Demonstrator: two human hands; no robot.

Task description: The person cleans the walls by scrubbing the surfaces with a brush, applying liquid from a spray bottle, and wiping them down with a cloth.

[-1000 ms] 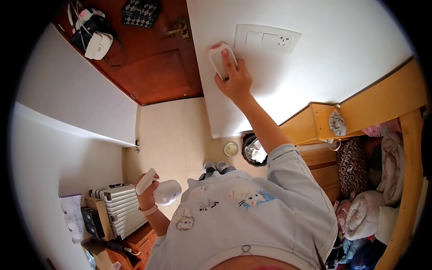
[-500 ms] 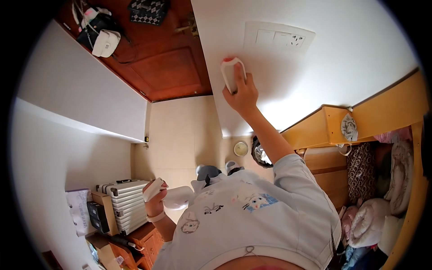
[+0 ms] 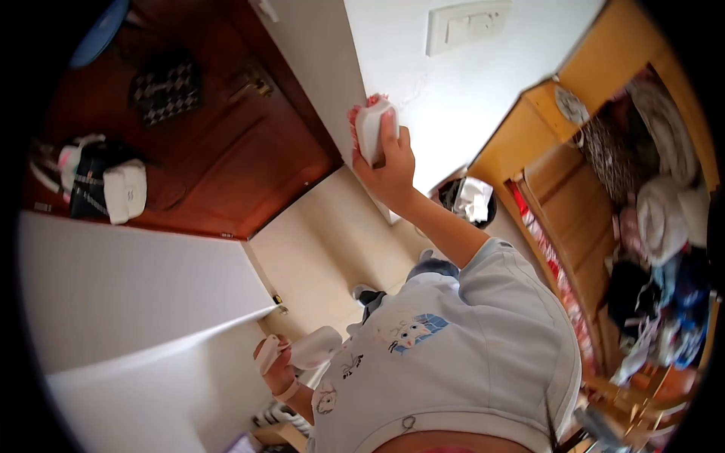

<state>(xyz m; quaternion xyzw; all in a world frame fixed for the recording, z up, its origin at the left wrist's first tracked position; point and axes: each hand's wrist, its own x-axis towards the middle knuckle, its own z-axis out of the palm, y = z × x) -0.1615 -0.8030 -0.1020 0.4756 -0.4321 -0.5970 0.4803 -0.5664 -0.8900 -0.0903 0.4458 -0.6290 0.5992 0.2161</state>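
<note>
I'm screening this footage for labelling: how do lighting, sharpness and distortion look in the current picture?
Head view: black curved borders and fisheye stretching; head view: the wall is bright, nearly washed out, while the door sits dim; head view: the switch plate and lower-right clutter look smeared, but the right hand and white-backed scrubber read clearly enough.

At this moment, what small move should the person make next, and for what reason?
Probably, the right hand should slide the pink-and-white scrubber slightly toward what look like faint marks on the white wall. The scrubber is at the wall's corner edge, with those marks just beside it, while the left hand holds a white bottle low, apart from it.
</note>
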